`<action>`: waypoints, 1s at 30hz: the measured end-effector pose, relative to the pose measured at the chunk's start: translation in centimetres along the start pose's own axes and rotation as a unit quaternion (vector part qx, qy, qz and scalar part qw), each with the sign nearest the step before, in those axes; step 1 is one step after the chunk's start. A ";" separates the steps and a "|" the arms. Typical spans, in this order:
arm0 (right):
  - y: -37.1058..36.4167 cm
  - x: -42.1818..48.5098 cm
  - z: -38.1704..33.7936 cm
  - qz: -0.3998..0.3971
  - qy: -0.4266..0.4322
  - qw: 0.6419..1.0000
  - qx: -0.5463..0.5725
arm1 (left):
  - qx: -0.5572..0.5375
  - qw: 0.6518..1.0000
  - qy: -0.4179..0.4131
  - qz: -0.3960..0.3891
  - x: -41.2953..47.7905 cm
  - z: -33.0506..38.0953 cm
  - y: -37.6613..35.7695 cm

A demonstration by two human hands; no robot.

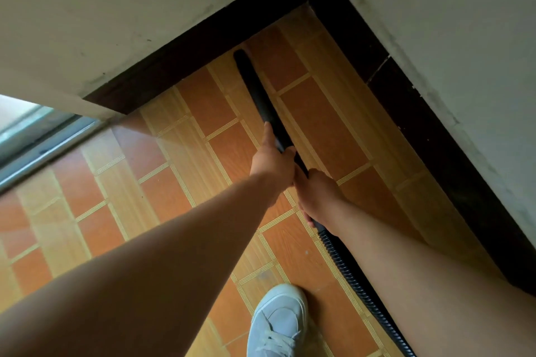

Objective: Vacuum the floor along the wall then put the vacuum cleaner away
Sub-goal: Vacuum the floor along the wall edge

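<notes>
Matte black vacuum wand points to 11 o'clock. The left hand and right hand are both wrapped round it, and the ribbed hose trails to 5 o'clock.

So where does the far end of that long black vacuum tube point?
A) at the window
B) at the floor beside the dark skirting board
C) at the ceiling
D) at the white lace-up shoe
B: the long black vacuum tube, held by the left hand and right hand, ends just short of the dark skirting board.
</notes>
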State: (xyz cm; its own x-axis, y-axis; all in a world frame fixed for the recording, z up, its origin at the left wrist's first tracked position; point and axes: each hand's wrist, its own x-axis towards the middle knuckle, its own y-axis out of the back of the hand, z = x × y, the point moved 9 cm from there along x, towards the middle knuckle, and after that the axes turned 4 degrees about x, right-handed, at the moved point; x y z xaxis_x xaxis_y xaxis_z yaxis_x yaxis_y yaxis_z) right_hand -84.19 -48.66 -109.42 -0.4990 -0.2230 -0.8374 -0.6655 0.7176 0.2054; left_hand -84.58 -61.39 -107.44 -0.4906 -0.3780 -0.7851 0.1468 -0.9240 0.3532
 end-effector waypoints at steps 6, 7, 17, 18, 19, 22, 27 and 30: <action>-3.0 -0.6 -0.7 -0.012 0.016 0.996 -0.087 | -0.055 0.998 0.025 0.017 -0.7 -2.9 2.9; -3.6 -0.8 -0.4 -0.014 0.015 0.995 -0.102 | -0.057 0.998 0.027 0.019 -0.9 -3.6 3.3; -9.6 -1.1 -0.9 -0.036 0.016 0.985 -0.168 | -0.063 0.996 0.041 0.055 -1.4 -8.5 8.0; -10.1 -1.0 -1.0 -0.041 0.016 0.984 -0.174 | -0.068 0.995 0.045 0.057 -1.4 -9.0 8.5; -10.7 -1.1 -0.9 -0.046 0.014 0.983 -0.179 | -0.073 0.995 0.048 0.057 -1.6 -9.5 8.8; -12.0 -1.1 -0.6 -0.058 0.010 0.980 -0.191 | -0.083 0.993 0.046 0.063 -2.3 -10.7 9.5; -13.4 -1.3 -0.8 -0.061 0.021 0.978 -0.196 | -0.078 0.992 0.047 0.084 -2.6 -11.8 10.8; -13.0 -1.3 -1.5 -0.051 0.016 0.978 -0.201 | -0.068 0.993 0.053 0.081 -2.5 -11.0 11.1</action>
State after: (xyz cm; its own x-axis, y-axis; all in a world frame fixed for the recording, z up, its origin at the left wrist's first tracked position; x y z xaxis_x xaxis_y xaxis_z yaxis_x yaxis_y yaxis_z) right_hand -75.65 -58.68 -110.25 -0.4306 -0.3055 -0.8493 -0.8743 0.3746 0.3086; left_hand -72.26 -71.35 -107.22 -0.3597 -0.5198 -0.7749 0.3346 -0.8471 0.4130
